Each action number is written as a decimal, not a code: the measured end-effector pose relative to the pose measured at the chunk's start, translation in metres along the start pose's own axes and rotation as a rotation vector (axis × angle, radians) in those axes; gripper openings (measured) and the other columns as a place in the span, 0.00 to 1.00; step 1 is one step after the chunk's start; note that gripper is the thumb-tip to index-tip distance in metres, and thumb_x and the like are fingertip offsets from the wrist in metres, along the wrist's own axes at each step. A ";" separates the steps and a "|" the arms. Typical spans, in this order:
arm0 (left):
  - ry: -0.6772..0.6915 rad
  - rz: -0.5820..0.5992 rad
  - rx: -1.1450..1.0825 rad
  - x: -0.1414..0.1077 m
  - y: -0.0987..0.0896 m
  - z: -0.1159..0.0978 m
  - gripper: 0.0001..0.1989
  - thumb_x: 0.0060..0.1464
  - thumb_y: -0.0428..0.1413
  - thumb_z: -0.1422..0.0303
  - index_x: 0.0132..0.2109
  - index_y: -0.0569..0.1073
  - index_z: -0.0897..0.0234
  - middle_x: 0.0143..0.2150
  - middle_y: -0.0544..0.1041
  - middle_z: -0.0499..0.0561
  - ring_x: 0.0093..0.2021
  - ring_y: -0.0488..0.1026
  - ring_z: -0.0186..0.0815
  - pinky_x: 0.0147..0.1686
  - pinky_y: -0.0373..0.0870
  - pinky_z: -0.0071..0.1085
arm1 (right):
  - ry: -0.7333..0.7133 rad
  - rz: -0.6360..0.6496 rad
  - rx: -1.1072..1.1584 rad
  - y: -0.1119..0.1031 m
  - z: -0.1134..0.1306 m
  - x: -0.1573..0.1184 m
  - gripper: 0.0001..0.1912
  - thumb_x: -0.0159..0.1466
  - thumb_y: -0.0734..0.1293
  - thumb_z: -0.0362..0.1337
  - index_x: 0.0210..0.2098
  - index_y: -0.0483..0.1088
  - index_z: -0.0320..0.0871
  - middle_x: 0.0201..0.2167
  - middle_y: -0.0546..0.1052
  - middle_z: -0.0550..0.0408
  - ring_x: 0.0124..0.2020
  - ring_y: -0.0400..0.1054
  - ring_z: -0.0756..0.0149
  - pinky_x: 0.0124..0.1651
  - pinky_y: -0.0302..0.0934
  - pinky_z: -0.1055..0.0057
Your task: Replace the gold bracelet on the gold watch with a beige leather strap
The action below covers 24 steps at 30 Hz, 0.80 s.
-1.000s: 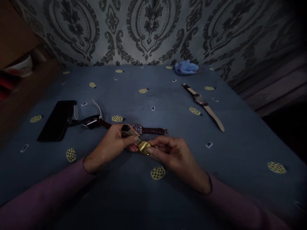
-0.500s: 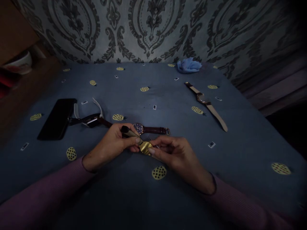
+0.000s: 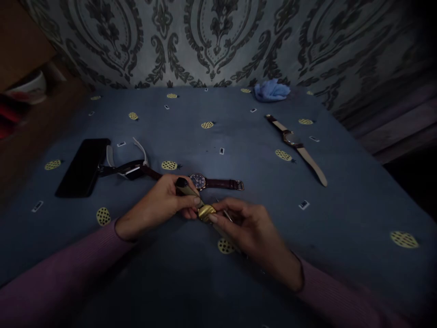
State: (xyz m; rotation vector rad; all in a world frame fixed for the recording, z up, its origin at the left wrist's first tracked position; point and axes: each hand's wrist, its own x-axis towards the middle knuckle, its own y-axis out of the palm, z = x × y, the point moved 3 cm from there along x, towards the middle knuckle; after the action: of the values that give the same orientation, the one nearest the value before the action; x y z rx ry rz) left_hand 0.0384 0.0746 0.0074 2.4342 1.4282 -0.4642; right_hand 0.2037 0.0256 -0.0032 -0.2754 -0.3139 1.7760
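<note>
Between my hands is a wristwatch with a gold-coloured case back (image 3: 206,212) facing up and a leather strap. My left hand (image 3: 170,198) is closed, pinching the strap beside the case. The thumb and fingers of my right hand (image 3: 251,223) close on the case's other side. A thin, shiny metal piece (image 3: 228,215) shows between the right fingers; its kind I cannot make out. Just beyond my left fingers lies a second wristwatch with a dark dial (image 3: 198,181) and a brown strap, partly hidden by that hand.
A black smartphone (image 3: 83,168) lies at left, beside a smartwatch (image 3: 134,172) with a pale band. Another wristwatch (image 3: 292,138) is stretched out at right, back side up. A crumpled blue cloth (image 3: 272,90) sits by the wall. Pineapple-patterned cloth covers the table (image 3: 177,141).
My right hand has shifted slightly and turned, and the thin metal piece and the strap beneath that hand show more. My left hand keeps its hold. The whole view has moved a little.
</note>
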 end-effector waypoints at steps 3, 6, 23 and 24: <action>-0.007 0.018 0.023 0.000 0.001 0.000 0.05 0.50 0.59 0.79 0.28 0.72 0.72 0.20 0.75 0.47 0.20 0.73 0.27 0.22 0.71 0.19 | -0.119 -0.038 -0.155 -0.001 0.004 -0.002 0.04 0.61 0.68 0.34 0.31 0.77 0.44 0.24 0.74 0.58 0.26 0.67 0.69 0.29 0.63 0.74; 0.001 0.029 0.018 0.000 0.002 0.000 0.05 0.51 0.59 0.79 0.28 0.73 0.72 0.20 0.76 0.47 0.20 0.73 0.26 0.23 0.71 0.19 | -0.175 -0.041 -0.229 -0.001 0.005 -0.004 0.04 0.63 0.68 0.34 0.34 0.76 0.44 0.25 0.73 0.58 0.24 0.66 0.70 0.29 0.63 0.74; -0.019 -0.026 0.017 0.003 0.005 -0.002 0.06 0.51 0.58 0.81 0.27 0.71 0.71 0.19 0.75 0.46 0.20 0.72 0.27 0.22 0.70 0.20 | -0.412 -0.079 -0.363 0.008 0.011 -0.010 0.09 0.64 0.64 0.26 0.41 0.69 0.44 0.32 0.71 0.56 0.31 0.68 0.67 0.35 0.67 0.72; -0.015 -0.029 0.018 0.003 0.005 -0.002 0.06 0.51 0.58 0.81 0.27 0.72 0.71 0.19 0.75 0.46 0.20 0.72 0.27 0.22 0.70 0.20 | -0.424 -0.078 -0.360 0.009 0.012 -0.010 0.09 0.64 0.64 0.26 0.41 0.69 0.44 0.32 0.71 0.56 0.32 0.69 0.67 0.35 0.67 0.72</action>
State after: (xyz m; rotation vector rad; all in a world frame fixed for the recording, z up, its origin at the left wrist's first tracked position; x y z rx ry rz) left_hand 0.0440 0.0757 0.0088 2.4221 1.4611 -0.5026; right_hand 0.1939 0.0134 0.0049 -0.1340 -0.9401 1.6841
